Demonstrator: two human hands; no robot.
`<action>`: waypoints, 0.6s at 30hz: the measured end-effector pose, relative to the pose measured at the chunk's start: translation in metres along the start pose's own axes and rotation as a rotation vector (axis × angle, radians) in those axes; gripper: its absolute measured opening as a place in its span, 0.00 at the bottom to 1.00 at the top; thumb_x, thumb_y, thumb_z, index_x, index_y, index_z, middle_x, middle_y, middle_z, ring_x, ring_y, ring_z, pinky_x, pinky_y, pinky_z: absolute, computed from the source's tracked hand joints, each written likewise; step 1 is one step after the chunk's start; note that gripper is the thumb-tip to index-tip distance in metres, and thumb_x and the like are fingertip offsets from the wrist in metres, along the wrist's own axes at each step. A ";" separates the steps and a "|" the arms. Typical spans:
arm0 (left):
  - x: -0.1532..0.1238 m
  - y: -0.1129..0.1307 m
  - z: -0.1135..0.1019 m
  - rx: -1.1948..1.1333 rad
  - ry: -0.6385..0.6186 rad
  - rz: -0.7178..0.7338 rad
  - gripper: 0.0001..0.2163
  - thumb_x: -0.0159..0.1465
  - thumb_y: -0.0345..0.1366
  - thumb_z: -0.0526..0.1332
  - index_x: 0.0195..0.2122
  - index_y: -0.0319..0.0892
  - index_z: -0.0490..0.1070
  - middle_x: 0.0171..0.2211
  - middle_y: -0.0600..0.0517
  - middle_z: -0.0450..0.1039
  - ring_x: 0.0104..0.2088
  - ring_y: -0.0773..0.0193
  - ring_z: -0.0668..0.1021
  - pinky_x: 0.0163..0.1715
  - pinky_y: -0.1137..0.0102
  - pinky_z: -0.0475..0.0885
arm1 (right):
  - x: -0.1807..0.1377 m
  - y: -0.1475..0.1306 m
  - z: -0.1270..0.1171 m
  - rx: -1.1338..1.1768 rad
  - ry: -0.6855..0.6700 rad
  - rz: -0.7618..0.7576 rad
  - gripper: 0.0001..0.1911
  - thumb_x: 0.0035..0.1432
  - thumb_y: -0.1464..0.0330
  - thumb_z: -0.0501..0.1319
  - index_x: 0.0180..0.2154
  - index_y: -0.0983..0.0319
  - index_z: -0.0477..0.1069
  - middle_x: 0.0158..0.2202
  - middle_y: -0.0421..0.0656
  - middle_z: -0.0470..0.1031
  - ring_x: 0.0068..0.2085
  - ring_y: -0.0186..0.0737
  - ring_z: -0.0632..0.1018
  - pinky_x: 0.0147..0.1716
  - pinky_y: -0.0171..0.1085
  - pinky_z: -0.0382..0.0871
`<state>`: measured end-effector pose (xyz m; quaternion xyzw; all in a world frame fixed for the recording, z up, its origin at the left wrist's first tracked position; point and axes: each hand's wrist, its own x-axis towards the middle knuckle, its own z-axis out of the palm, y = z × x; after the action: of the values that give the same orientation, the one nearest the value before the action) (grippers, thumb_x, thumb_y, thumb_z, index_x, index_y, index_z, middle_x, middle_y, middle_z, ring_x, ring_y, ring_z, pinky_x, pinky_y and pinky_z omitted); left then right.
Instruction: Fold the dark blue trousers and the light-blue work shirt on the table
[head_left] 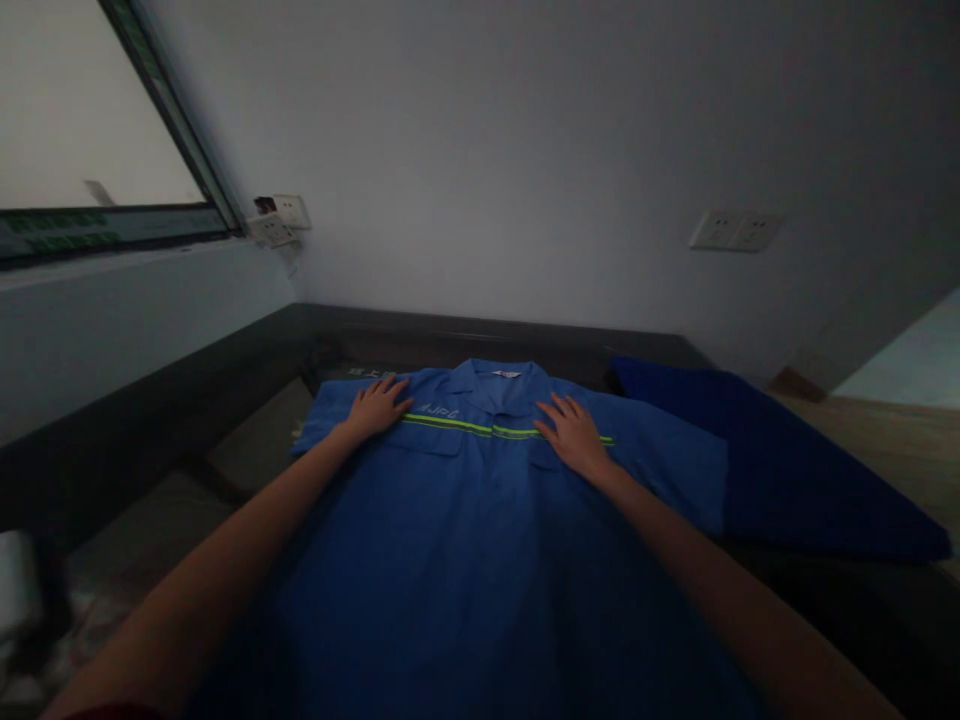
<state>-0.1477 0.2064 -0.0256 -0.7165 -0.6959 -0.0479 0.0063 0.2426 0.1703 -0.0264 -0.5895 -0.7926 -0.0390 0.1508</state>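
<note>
Blue shirt [480, 520] laid front up on a dark support [855, 610], collar [499, 380] toward the far edge by the wall [495, 180], body running back toward the near edge, where the hem is out of view. Long axis: far edge to near edge, roughly straight away from the wearer. Short sleeves spread toward the support's left and right edges; yellow-green stripe [450, 424] crosses the chest.

Left hand [379, 408]: open, fingers spread, on the chest beside pale lettering and the stripe. Right hand [571, 432]: open, fingers spread, on the opposite chest, covering part of the stripe. Neither grips cloth.

Surroundings: dark-blue cloth [795, 470] extends to the support's right edge; right sleeve overlaps it. Wall sockets [736, 230] above the far right corner. Both forearms hide strips of the shirt; lower body dim.
</note>
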 end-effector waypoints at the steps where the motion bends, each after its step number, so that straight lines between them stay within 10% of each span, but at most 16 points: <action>1: -0.004 -0.007 0.002 -0.017 -0.020 -0.036 0.27 0.68 0.52 0.44 0.66 0.50 0.52 0.67 0.45 0.49 0.65 0.45 0.56 0.59 0.45 0.52 | -0.008 0.002 -0.001 -0.011 -0.020 -0.004 0.26 0.65 0.53 0.47 0.60 0.55 0.62 0.65 0.47 0.57 0.65 0.55 0.55 0.59 0.58 0.53; 11: -0.014 -0.020 0.011 -0.040 -0.052 -0.145 0.27 0.68 0.53 0.41 0.67 0.56 0.48 0.68 0.47 0.45 0.66 0.42 0.52 0.56 0.37 0.52 | -0.031 0.021 0.006 -0.024 -0.176 0.106 0.28 0.65 0.50 0.43 0.63 0.48 0.55 0.67 0.43 0.52 0.66 0.57 0.52 0.59 0.65 0.43; 18: -0.023 0.018 -0.014 -0.061 0.214 -0.051 0.21 0.66 0.42 0.52 0.60 0.46 0.62 0.60 0.42 0.63 0.61 0.47 0.63 0.57 0.48 0.58 | -0.028 0.008 -0.011 -0.008 -0.018 0.039 0.24 0.65 0.57 0.52 0.58 0.58 0.64 0.62 0.50 0.63 0.63 0.54 0.59 0.59 0.60 0.49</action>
<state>-0.1316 0.1823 -0.0120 -0.6892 -0.7074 -0.1457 0.0576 0.2594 0.1440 -0.0245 -0.6058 -0.7821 -0.0338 0.1422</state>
